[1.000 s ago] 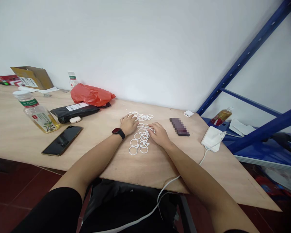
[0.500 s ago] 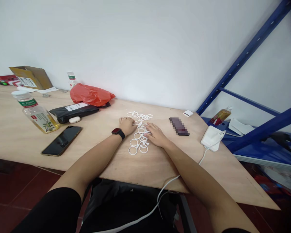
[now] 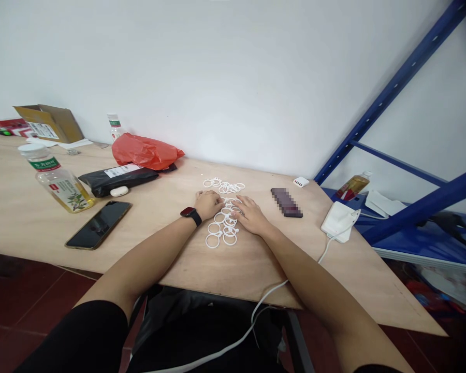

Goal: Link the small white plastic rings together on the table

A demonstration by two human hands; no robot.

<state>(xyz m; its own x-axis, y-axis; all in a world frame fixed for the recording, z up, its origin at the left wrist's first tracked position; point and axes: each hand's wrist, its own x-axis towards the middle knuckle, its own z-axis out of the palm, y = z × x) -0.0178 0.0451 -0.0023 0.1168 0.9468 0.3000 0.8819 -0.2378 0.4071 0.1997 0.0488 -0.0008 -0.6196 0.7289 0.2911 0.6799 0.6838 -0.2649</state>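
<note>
A pale wall point(image 3: 233, 93) rises behind the wooden counter point(image 3: 202, 259), and a blue rack point(image 3: 396, 83) stands by its right end, with a tilted drink bottle point(image 3: 355, 185) on its shelf. Towards the far left of the counter sits an open cardboard box point(image 3: 58, 127). A red plastic bag point(image 3: 147, 152) lies partly over a black parcel point(image 3: 116, 180) and hides the lower part of a capped bottle point(image 3: 114, 124) behind it. A larger labelled bottle point(image 3: 66, 187) is near the left edge of the view, with a dark phone point(image 3: 99, 225) lying just beside it. The left hand point(image 3: 209, 204) and the right hand point(image 3: 252, 215) rest close together mid-counter, covering part of the white rings point(image 3: 230, 223) between them. The left fingers are bent inward and the right thumb stands off from its forefinger; at this size I cannot tell whether either set is pinching a ring. Right of the hands lie a pixelated dark slab point(image 3: 286, 202) and a white adapter point(image 3: 337, 220), whose cable point(image 3: 238, 342) runs under the right forearm. Smaller still are a watch point(image 3: 188, 212) on the left wrist, a white ported block point(image 3: 301, 182) and a white case point(image 3: 119, 191) touching the parcel. The rings lie in overlapping rows near the hands, with another cluster point(image 3: 225, 187) just beyond the fingertips.
</note>
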